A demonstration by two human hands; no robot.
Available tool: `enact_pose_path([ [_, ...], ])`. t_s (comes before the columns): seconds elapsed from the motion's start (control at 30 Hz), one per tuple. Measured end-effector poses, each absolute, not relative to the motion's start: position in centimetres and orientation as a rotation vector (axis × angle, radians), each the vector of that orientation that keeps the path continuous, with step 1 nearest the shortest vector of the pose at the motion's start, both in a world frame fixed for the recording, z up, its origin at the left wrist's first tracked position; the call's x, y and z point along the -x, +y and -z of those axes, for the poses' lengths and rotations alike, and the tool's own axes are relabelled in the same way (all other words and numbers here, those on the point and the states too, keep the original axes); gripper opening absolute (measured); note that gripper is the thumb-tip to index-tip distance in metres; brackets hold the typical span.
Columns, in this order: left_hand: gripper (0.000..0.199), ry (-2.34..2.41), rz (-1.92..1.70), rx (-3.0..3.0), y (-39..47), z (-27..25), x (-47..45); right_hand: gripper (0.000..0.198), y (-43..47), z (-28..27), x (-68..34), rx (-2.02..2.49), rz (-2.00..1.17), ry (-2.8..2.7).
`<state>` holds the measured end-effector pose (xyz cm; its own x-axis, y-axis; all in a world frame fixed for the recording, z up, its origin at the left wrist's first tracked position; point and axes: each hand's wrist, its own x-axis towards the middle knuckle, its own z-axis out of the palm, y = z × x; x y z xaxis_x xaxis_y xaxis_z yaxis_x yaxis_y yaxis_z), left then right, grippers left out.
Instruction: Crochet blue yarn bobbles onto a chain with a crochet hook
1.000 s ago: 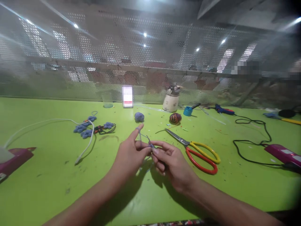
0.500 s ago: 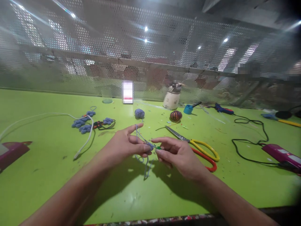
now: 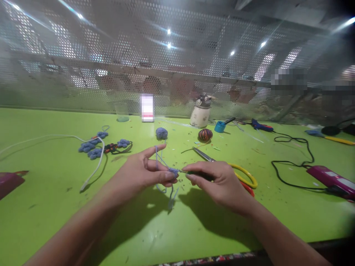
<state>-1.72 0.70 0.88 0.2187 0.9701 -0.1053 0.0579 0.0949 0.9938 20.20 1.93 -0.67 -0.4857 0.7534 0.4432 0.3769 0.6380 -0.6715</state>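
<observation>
Between thumb and fingers, my left hand (image 3: 146, 168) pinches a small blue-purple crochet piece (image 3: 173, 172). Its index finger is stretched out with the yarn looped over it, and loose strands hang below. My right hand (image 3: 215, 179) is closed on a crochet hook (image 3: 189, 172) with a green handle; the hook's thin metal shaft reaches into the piece. A matching blue-purple yarn ball (image 3: 161, 133) lies on the table beyond the hands. Partly hidden behind my right hand are scissors (image 3: 245, 174) with yellow and red handles.
Blue crocheted flowers (image 3: 95, 153) and a white cable (image 3: 101, 157) lie left on the green table (image 3: 155, 236). Behind are a lit phone (image 3: 147, 108), a white jar (image 3: 200, 115), a multicoloured yarn ball (image 3: 205, 135) and a blue tape roll (image 3: 220, 126). A glue gun (image 3: 262, 126) and purple power strip (image 3: 330, 180) stand right.
My right hand has moved slightly right, away from the left, so more of the hook's shaft shows. It now covers more of the scissors. The whole view has shifted slightly.
</observation>
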Motion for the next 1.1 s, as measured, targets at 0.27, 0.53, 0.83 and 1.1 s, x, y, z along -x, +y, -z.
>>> enact_pose_path([
  [0.27,0.097,1.121,-0.93,-1.246,0.5,-1.2,1.8,0.015,2.2,0.1,-20.8,0.762,-0.515,-2.191],
  [0.53,0.085,0.984,-0.936,-1.086,0.3,-1.5,1.9,0.018,2.4,-0.5,-21.6,0.742,-0.534,-2.231],
  [0.83,0.075,0.83,-0.891,-0.992,0.7,-1.0,2.4,0.017,2.5,-0.6,-21.9,0.639,-0.652,-2.196],
  [1.1,0.067,0.915,-0.89,-1.097,0.5,-0.8,2.0,0.016,2.5,0.4,-21.0,0.783,-1.326,-1.853],
])
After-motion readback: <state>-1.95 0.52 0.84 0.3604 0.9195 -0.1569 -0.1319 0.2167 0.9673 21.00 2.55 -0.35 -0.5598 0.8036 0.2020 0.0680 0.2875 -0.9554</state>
